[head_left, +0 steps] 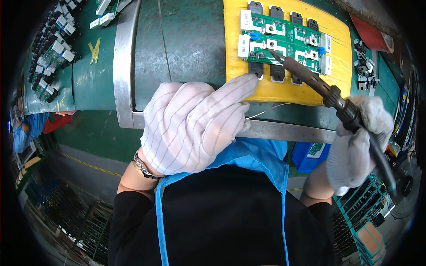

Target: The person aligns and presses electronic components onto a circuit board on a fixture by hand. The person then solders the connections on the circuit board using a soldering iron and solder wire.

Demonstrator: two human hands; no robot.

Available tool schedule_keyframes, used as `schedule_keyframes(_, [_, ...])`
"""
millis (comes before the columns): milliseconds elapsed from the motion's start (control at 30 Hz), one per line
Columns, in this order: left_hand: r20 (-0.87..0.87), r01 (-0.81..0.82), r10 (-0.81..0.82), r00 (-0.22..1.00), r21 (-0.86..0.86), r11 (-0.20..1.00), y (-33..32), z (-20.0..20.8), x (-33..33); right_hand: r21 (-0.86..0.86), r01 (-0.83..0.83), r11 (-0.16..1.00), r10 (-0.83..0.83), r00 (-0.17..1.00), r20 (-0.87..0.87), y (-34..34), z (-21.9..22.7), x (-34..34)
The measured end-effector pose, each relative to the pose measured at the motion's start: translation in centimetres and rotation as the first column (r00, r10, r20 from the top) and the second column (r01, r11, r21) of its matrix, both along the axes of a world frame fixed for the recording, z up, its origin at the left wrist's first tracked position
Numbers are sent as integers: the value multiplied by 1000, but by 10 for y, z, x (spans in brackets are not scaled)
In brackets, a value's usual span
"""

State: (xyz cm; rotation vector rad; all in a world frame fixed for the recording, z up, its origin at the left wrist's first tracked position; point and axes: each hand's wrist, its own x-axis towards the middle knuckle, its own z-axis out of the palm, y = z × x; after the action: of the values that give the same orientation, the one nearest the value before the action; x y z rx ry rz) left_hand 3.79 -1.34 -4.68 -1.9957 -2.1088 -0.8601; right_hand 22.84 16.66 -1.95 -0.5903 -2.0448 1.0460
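Observation:
A green circuit board (289, 39) lies on a yellow pad (288, 94), with white block parts at its ends and black flat components (277, 72) sticking out along its long sides. My gloved right hand (361, 137) grips a soldering iron (313, 82), whose tip reaches down to the board near a small square metal part. At the pad's near left corner is my gloved left hand (191, 126). Its index finger stretches to a black component at the board's near edge, while the other fingers curl round a thin solder wire (268, 109) that pokes out to the right.
A metal rail (284, 131) edges the green bench in front of me. Many small assembled boards (53, 57) crowd the far left. Loose components (366, 66) and a red roll (370, 33) sit right of the pad. A blue bin (306, 157) stands below the bench edge.

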Motion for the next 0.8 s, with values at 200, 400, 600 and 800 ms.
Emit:
schedule_keyframes(200, [-23, 14, -13, 1000, 45, 999, -3, -8, -2, 120, -309, 943, 268, 924, 271, 31, 36, -35])
schedule_keyframes(400, [-73, 31, -24, 997, 104, 994, -1, -13, -3, -3, -358, 934, 333, 865, 375, 51, 48, -41])
schedule_keyframes(600, [-81, 57, -47, 996, 118, 991, -1, -12, -3, 48, -167, 985, 131, 895, 427, 48, 49, -42])
schedule_keyframes(800, [-78, 55, -45, 996, 121, 991, -1, -13, -2, -22, -411, 912, 363, 780, 510, 81, 50, -28])
